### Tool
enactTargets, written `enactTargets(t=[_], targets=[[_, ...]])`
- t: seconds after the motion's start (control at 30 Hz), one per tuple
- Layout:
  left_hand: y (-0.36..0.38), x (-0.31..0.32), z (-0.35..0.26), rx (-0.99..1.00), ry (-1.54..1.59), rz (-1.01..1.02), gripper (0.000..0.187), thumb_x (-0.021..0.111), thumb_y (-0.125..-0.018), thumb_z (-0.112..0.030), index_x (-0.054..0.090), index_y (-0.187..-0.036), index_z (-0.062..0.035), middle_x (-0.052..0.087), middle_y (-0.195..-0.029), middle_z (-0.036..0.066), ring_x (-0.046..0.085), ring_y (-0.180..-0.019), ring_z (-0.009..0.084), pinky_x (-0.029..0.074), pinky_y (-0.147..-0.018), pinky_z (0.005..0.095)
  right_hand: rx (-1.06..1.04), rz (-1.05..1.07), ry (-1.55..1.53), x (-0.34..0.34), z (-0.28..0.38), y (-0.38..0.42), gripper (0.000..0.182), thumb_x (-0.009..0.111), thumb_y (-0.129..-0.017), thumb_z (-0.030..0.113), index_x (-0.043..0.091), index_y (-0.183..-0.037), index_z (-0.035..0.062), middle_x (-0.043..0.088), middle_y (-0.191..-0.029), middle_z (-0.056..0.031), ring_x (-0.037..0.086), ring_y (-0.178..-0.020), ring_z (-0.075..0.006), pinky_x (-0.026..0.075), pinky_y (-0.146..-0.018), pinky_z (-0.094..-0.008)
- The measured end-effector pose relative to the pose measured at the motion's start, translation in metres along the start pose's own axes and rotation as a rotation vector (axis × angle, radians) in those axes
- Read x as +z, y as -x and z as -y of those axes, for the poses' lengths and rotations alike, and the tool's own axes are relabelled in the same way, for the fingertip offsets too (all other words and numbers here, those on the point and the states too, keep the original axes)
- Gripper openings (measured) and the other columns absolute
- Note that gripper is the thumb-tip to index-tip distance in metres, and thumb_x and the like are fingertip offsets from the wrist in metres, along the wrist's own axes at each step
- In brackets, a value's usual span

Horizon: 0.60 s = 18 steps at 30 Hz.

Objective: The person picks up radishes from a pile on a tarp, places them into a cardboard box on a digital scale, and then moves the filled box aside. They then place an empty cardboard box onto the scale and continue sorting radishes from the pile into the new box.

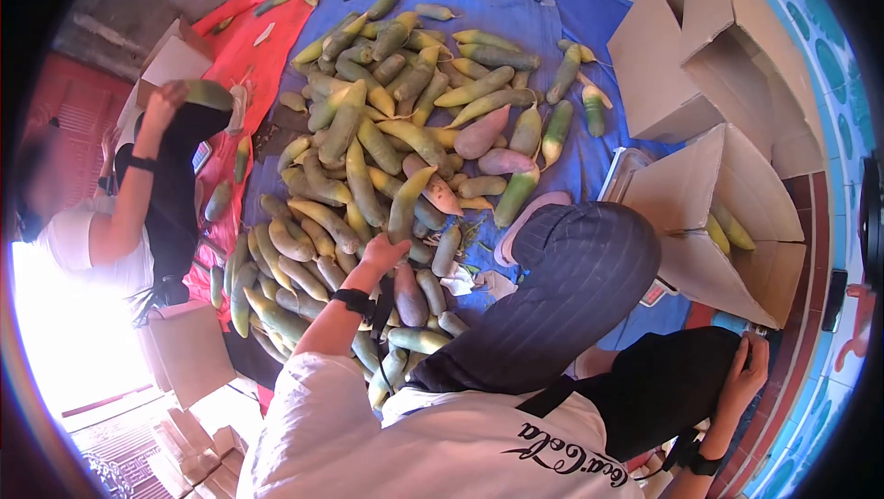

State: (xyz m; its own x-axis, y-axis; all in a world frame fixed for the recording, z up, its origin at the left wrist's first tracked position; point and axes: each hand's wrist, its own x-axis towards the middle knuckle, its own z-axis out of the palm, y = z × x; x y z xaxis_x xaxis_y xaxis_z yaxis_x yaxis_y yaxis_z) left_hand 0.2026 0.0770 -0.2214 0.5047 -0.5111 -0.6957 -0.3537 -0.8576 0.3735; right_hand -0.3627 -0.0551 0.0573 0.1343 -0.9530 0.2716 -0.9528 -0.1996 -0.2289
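My left hand is closed around the lower end of a green radish, which points up and away over the pile. Around it lies a large heap of green radishes, many with yellowish tips. A few pinkish-red radishes lie among them, one just below my left hand. My right hand rests on my dark-trousered knee beside an open cardboard box. Its fingers look loosely extended, with nothing seen in them. Two radishes lie inside that box, which stands on a scale.
A blue sheet lies under the heap, with a red sheet to its left. More open cardboard boxes stand at the right. At the left, another person holds a radish. Cardboard stands at lower left.
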Motion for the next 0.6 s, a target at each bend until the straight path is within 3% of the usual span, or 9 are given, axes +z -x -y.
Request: enactTargets(t=[0.13,0.17,0.23,0.37,0.6], targets=[[0.016,0.000,0.010,-0.038,0.288,0.121,0.057,0.065,-0.077,-0.043,0.057,-0.104,0.0069,0.064,-0.091,0.020,0.066,-0.073,0.0264,0.053,-0.061,0.0344,-0.012,-0.017,-0.005,0.000,0.003,0.000,0.010,0.052,-0.089,0.004,0.057,-0.092,-0.0039,0.058,-0.089,-0.0174,0.058,-0.083,-0.0322,0.045,-0.076,-0.0354],[0.026,-0.004,0.008,-0.039,0.288,0.118,0.057,0.065,-0.077,-0.043,0.057,-0.104,0.0069,0.064,-0.091,0.020,0.066,-0.073,0.0264,0.053,-0.061,0.0344,-0.013,-0.020,-0.010,-0.001,0.004,0.001,0.011,0.052,-0.089,0.004,0.057,-0.093,-0.0040,0.058,-0.089,-0.0175,0.058,-0.083,-0.0322,0.045,-0.076,-0.0353],[0.040,-0.011,0.004,-0.083,0.501,0.217,0.046,0.063,-0.081,-0.038,0.059,-0.099,0.0046,0.063,-0.082,0.013,0.063,-0.059,0.0196,0.049,-0.049,0.0293,-0.013,-0.027,-0.018,-0.002,0.004,0.001,0.011,0.052,-0.089,0.004,0.057,-0.093,-0.0040,0.058,-0.089,-0.0176,0.058,-0.083,-0.0322,0.045,-0.076,-0.0352],[0.045,-0.018,0.010,-0.078,0.490,0.265,0.040,0.060,-0.084,-0.036,0.061,-0.093,0.0026,0.062,-0.075,0.010,0.061,-0.055,0.0178,0.048,-0.047,0.0273,-0.040,-0.038,-0.022,-0.002,0.000,0.004,0.010,0.052,-0.088,0.004,0.057,-0.093,-0.0038,0.058,-0.089,-0.0174,0.058,-0.082,-0.0326,0.046,-0.076,-0.0353],[0.053,-0.022,-0.009,-0.005,0.202,0.220,0.049,0.059,-0.081,-0.046,0.062,-0.085,0.0027,0.062,-0.070,0.011,0.061,-0.058,0.0206,0.047,-0.049,0.0319,-0.039,-0.042,-0.034,-0.004,-0.008,0.008,0.011,0.052,-0.088,0.005,0.057,-0.093,-0.0030,0.059,-0.090,-0.0173,0.058,-0.083,-0.0331,0.046,-0.076,-0.0362]])
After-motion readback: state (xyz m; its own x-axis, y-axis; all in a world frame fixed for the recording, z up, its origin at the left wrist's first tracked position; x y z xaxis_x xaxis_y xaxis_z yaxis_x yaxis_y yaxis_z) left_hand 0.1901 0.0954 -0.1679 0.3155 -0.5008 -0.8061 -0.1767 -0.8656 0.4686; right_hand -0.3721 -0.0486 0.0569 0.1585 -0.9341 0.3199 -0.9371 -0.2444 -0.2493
